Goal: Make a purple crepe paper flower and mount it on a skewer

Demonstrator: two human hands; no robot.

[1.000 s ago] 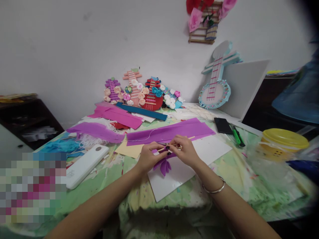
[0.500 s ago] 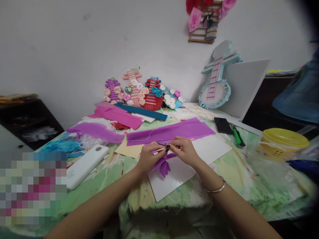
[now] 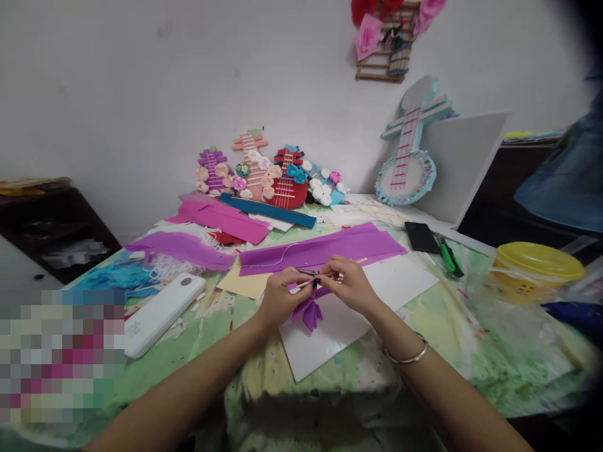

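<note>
One table, draped in a green-stained cover, is positioned beneath both hands. A white board is laid flat on it, directly under the hands. Beyond the fingertips, a long purple paper strip is spread crosswise. To the right of the right hand, a yellow-lidded tub is placed, well apart; to the left of the left hand, a white power bank is laid at a slant. The left hand is closed to a pinch, with a thin stick and folded purple paper gripped. The right hand is curled nearly shut, its fingertips brought against the left's; its exact hold is partly hidden. A black phone is set beyond the right hand, just beside a green cutter. The folded purple paper is suspended below the joined fingertips, over the board. The thin stick is angled between the hands.
</note>
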